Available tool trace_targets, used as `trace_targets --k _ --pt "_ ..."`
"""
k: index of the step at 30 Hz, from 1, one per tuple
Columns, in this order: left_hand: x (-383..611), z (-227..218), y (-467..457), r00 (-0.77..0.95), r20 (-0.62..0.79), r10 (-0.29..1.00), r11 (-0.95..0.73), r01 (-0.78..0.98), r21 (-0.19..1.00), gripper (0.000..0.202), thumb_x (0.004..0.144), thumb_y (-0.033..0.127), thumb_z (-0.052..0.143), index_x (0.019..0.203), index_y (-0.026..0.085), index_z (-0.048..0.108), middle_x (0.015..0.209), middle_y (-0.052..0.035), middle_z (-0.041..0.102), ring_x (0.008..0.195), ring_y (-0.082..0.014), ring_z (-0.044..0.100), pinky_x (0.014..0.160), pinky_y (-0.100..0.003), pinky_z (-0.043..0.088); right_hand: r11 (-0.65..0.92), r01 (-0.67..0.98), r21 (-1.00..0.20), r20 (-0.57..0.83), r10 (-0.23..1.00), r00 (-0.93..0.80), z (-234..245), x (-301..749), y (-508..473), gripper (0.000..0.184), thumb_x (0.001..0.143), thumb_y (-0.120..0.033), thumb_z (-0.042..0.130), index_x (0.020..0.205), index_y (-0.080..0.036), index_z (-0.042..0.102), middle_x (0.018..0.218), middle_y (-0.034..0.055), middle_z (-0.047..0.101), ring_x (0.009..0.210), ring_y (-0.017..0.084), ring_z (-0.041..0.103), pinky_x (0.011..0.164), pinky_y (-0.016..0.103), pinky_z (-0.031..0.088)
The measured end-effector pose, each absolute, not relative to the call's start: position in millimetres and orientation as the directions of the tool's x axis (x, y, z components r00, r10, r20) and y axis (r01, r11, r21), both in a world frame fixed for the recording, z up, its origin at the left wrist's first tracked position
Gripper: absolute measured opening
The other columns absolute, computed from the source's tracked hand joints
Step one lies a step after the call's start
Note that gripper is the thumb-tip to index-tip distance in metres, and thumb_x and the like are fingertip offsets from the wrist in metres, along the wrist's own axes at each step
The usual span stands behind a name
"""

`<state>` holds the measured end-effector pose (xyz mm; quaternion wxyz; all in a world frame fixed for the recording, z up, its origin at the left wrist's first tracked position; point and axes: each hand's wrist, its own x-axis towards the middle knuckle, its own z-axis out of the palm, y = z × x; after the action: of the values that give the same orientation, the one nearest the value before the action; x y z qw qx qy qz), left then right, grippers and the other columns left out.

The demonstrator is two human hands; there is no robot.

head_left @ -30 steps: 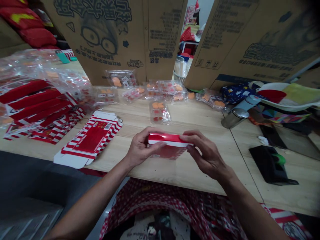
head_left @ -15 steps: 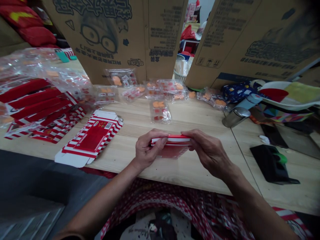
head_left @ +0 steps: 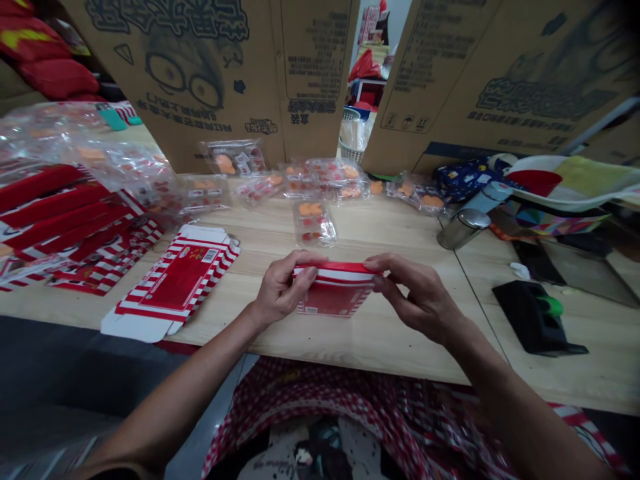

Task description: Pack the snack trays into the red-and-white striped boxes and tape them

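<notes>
A red-and-white striped carton (head_left: 333,297) stands between my hands, its top end toward me at a tilt. My left hand (head_left: 284,285) pinches the carton's upper left corner, thumb in front and fingers behind. At the upper right corner my right hand (head_left: 417,290) grips with thumb and fingertips. A white strip shows along the carton's top edge under a red flap. To the left lies a stack of flattened cartons (head_left: 183,280) with white end flaps. Beyond my hands rests a clear packet (head_left: 314,223) with orange and red pieces.
Several clear packets (head_left: 330,175) line the back, before tall cardboard boxes (head_left: 310,80). More red cartons (head_left: 65,220) pile up at far left. A metal flask (head_left: 463,230), a black tape dispenser (head_left: 533,319) and a white tray (head_left: 597,183) are on the right.
The carton's top edge has tipped so that more of its front face shows, and the red flap sits closer to the top. Both hands keep their hold. The view has shifted slightly.
</notes>
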<state>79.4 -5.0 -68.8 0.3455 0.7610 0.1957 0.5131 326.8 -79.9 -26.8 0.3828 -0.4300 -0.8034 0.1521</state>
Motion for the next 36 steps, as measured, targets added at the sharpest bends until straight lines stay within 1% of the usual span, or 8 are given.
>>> trace_targets --k 6,14,24,26,28,30,33,36 --pt "88 -76 -18 0.242 0.599 0.764 -0.629 0.068 0.775 0.032 0.102 0.036 0.047 0.123 0.02 0.066 0.099 -0.0057 0.074 0.085 -0.0171 0.069 0.078 -0.029 0.055 0.419 0.65 -0.634 0.385 0.9 -0.204 -14 312 -87 0.009 0.097 -0.012 0.053 0.092 -0.02 0.055 0.078 -0.002 0.062 0.064 0.011 0.053 0.058 0.025 0.039" --pt "67 -78 -3 0.502 0.699 0.51 -0.746 -0.147 0.65 0.028 0.103 0.022 0.044 0.122 0.022 0.065 0.114 -0.012 0.07 0.105 -0.0201 0.068 0.085 -0.034 0.056 0.66 0.612 -0.436 0.506 0.742 -0.439 -29 325 -96 0.017 0.095 -0.005 0.05 0.106 -0.017 0.054 0.121 0.0139 0.062 0.106 0.021 0.061 0.086 0.032 0.051" --pt "73 -18 4 0.77 0.598 0.224 -0.975 0.183 0.13 0.027 0.095 0.031 0.064 0.121 0.029 0.069 0.123 -0.0076 0.072 0.098 -0.023 0.072 0.077 -0.034 0.057 0.636 0.582 -0.507 0.653 0.724 -0.223 -41 310 -103 0.032 0.086 -0.002 0.048 0.111 -0.021 0.056 0.107 0.0088 0.063 0.104 0.02 0.061 0.087 0.034 0.055" --pt "88 -19 9 0.773 0.606 0.188 -0.98 0.184 0.069 0.026 0.099 0.032 0.056 0.12 0.03 0.07 0.115 -0.0038 0.074 0.091 -0.0199 0.073 0.075 -0.032 0.056 0.479 0.667 -0.57 0.565 0.818 -0.105 -40 338 -106 0.036 0.088 -0.005 0.05 0.119 -0.021 0.058 0.117 0.0074 0.064 0.111 0.018 0.061 0.094 0.032 0.054" --pt "100 -29 15 0.745 0.635 0.202 -0.979 0.174 0.108 0.025 0.1 0.031 0.053 0.117 0.031 0.072 0.113 -0.0018 0.074 0.091 -0.0184 0.073 0.08 -0.031 0.057 0.049 0.761 -0.647 0.386 0.882 0.272 -37 387 -121 0.043 0.088 -0.008 0.054 0.128 -0.024 0.058 0.128 0.005 0.063 0.116 0.017 0.06 0.1 0.029 0.051" --pt "106 -39 21 0.711 0.655 0.255 -0.967 0.191 0.168 0.024 0.098 0.031 0.055 0.114 0.031 0.073 0.115 -0.0014 0.074 0.094 -0.019 0.073 0.085 -0.033 0.057 -0.465 0.619 -0.634 0.205 0.67 0.713 -37 447 -147 0.046 0.089 -0.007 0.053 0.133 -0.022 0.057 0.136 0.0084 0.059 0.122 0.02 0.058 0.103 0.032 0.049" --pt "110 -48 26 0.68 0.661 0.317 -0.948 0.236 0.213 0.022 0.095 0.034 0.059 0.111 0.034 0.075 0.112 0.0007 0.075 0.093 -0.0199 0.073 0.086 -0.035 0.059 -0.705 0.389 -0.593 0.055 0.446 0.893 -48 529 -186 0.032 0.096 -0.011 0.047 0.124 -0.007 0.061 0.128 0.0211 0.06 0.117 0.029 0.061 0.101 0.047 0.049" --pt "117 -46 25 0.672 0.661 0.333 -0.943 0.239 0.232 0.018 0.092 0.039 0.064 0.105 0.037 0.075 0.106 0.0047 0.076 0.09 -0.0206 0.074 0.083 -0.036 0.059 -0.799 0.262 -0.541 -0.135 0.39 0.911 -72 570 -202 0.024 0.1 -0.03 0.058 0.114 -0.012 0.064 0.106 0.0092 0.068 0.092 0.021 0.068 0.084 0.041 0.057"
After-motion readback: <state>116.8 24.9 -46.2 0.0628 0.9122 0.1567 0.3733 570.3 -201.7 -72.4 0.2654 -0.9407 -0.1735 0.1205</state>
